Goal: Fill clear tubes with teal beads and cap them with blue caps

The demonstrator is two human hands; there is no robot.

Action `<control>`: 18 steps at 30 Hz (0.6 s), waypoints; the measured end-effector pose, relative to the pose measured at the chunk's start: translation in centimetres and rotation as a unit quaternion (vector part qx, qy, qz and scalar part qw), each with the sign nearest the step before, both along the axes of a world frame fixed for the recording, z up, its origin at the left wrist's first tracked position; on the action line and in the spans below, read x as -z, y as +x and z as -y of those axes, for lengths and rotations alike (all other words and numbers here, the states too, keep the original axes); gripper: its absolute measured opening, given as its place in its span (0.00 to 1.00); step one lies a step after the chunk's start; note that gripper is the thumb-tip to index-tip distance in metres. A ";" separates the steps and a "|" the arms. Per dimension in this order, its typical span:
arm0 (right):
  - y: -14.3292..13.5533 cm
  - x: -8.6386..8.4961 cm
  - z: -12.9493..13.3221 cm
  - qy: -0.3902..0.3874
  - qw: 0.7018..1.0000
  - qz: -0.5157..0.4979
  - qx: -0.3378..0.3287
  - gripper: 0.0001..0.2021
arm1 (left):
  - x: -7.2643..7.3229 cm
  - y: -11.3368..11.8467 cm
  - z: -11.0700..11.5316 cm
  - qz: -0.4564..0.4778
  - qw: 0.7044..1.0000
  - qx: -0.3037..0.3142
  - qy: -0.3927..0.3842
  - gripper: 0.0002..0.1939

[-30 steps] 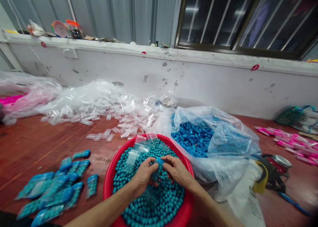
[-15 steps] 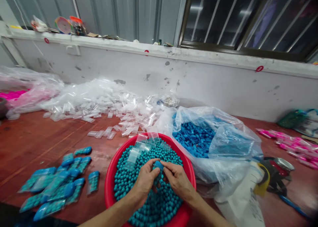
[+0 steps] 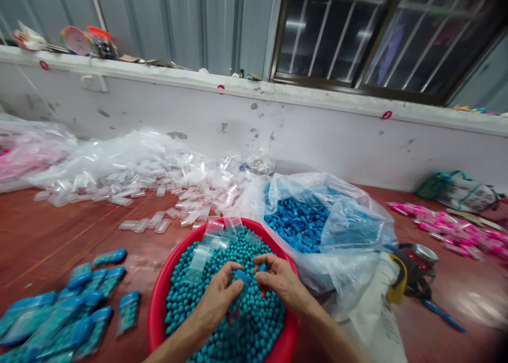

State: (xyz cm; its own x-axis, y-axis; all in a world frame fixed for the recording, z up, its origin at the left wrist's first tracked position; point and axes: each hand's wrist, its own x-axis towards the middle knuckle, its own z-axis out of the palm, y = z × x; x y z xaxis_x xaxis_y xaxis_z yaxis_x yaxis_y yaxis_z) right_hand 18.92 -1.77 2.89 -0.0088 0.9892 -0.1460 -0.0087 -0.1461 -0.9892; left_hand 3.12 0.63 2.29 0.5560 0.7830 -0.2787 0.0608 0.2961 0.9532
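Observation:
Over a red basin (image 3: 155,299) full of teal beads (image 3: 254,328), my left hand (image 3: 218,294) grips a small clear packet with a blue cap (image 3: 242,278). Its lower part is blurred. My right hand (image 3: 278,281) is just to the right, thumb and fingertips bent around a small blue piece (image 3: 262,268); a gap separates the two hands. Several clear plastic sleeves (image 3: 199,258) lie on the beads at the basin's back left.
Blue-capped bead packets (image 3: 59,320) lie at the left. Clear sleeves (image 3: 151,178) are heaped along the wall. A plastic bag of blue caps (image 3: 297,220) stands behind right. Pink packets (image 3: 448,228), a jar (image 3: 424,253) and a blue pen-like item (image 3: 442,315) lie right.
My hands have come apart; the right has drawn away from the capped packet in my left hand and shows a small blue piece. The whole view has shifted, with the surroundings moving left.

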 end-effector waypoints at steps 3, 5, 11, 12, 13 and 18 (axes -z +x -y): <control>-0.5 -0.5 0.2 0.044 0.996 0.075 0.033 0.17 | 0.1 0.1 0.0 -0.016 0.999 0.002 0.032 0.18; -0.9 -0.8 0.8 0.099 0.978 0.185 0.012 0.16 | 0.0 0.3 0.2 -0.023 0.998 -0.035 0.045 0.18; -2.4 0.0 2.4 0.109 0.928 0.340 -0.110 0.44 | -0.9 0.6 0.7 0.002 0.990 -0.111 0.085 0.21; -2.7 0.1 2.4 0.110 0.923 0.352 -0.105 0.46 | -1.1 0.6 0.8 0.013 0.990 -0.106 0.091 0.20; -3.0 0.3 2.4 0.117 0.920 0.362 -0.090 0.45 | -1.4 0.6 0.9 0.025 0.991 -0.098 0.091 0.18; -4.0 0.4 2.4 0.186 0.899 0.396 -0.018 0.35 | -2.2 0.9 1.7 0.048 0.992 -0.091 0.077 0.11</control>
State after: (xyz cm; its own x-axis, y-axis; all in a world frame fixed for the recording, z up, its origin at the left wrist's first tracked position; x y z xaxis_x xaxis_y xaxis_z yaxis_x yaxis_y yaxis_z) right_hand 14.95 -4.19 2.46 -0.0807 0.9723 0.2194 0.7182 0.2093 -0.6636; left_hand 4.06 -1.04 4.49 0.4206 0.9015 -0.1015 -0.0733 0.1453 0.9867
